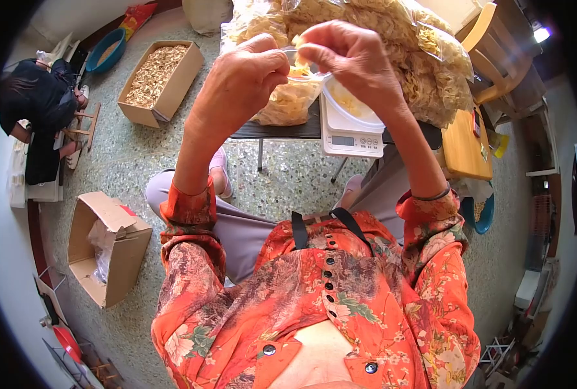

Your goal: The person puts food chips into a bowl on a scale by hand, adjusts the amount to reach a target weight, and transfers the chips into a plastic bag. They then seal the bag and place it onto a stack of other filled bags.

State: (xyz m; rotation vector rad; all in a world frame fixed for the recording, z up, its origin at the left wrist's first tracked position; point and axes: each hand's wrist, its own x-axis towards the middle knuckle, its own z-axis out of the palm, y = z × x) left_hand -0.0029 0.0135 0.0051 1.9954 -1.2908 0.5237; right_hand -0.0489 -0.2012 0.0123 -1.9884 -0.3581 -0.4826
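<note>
My left hand [242,76] is closed, with its fingertips pinched together above the near edge of a small table; what they hold is hidden. Facing it, my right hand [348,53] pinches a pale yellow dried piece [299,57] between thumb and fingers. Below both hands, an open clear plastic bag [288,107] of yellowish pieces stands with a round clear rim at its mouth. To its right, a white digital scale [341,146] bears a clear plastic tub [374,123] with some yellow pieces inside.
Large clear bags [424,84] of dried pieces are heaped behind. Left on the floor are a carton of brownish pieces [155,74], an open carton [123,262] and a blue basin [110,48]. A seated person [39,97] is far left. A wooden chair [466,152] stands right.
</note>
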